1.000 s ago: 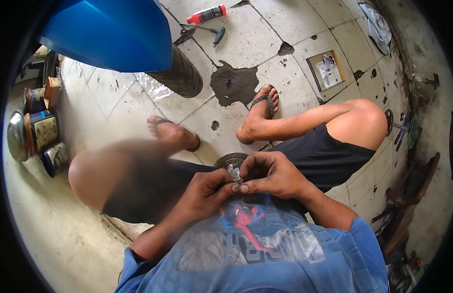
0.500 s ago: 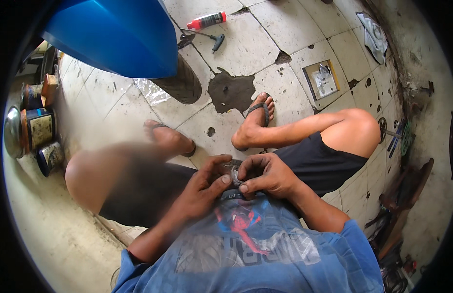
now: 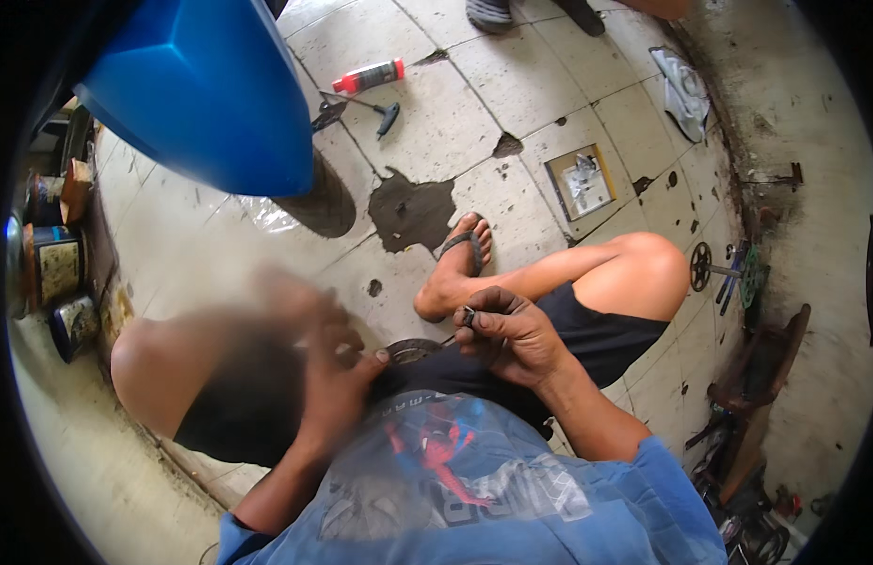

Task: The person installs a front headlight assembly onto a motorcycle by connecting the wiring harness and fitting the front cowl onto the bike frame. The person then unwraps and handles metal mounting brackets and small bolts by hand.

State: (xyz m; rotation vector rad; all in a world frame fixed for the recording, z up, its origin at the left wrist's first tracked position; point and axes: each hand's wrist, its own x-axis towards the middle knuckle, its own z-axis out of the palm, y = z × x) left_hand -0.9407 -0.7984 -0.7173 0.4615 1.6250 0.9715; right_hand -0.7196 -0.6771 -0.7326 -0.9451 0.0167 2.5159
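Note:
I sit with my knees apart, both hands over my lap. My left hand (image 3: 335, 363), partly hidden by a hazy smear, has its thumb against the rim of a dark, round, ringed metal part (image 3: 413, 351). Slightly higher and to the right, my right hand (image 3: 517, 334) pinches a small dark metal piece (image 3: 468, 316) between thumb and fingers. A thin strand seems to run from the round part toward my right hand; whether the two are joined I cannot make out.
A blue vehicle panel (image 3: 201, 94) above a tyre (image 3: 323, 202) stands front left. On the tiles lie a red-and-black bottle (image 3: 369, 75), a T-handle wrench (image 3: 388, 120), a shallow box (image 3: 580, 182) and a cloth (image 3: 681, 94). Cans (image 3: 58, 264) stand left; a sprocket (image 3: 701, 266) is right.
My hands have moved apart. The right one has risen with the small metal piece, while the left has shifted left beside the round part. Another person's feet have appeared at the top.

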